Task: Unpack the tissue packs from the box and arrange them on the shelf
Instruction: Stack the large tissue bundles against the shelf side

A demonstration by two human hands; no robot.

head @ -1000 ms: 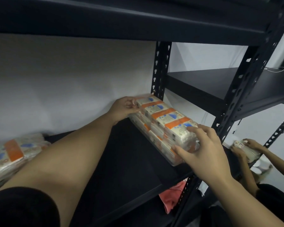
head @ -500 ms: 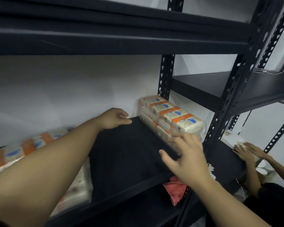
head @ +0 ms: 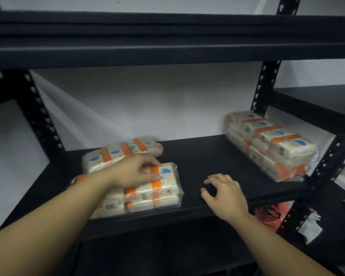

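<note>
Both hands had been shifted from the right pack [head: 271,144] toward the left. The left hand [head: 134,173] was curled over the front pack [head: 147,193], fingers on its top; the right hand [head: 223,193] was held loosely spread above the shelf [head: 197,156], holding nothing. Straightening seemed underway; a 2-handed grip was judged next. 3 packs were shelved, 1 more [head: 120,154] behind. No box was seen.
</note>
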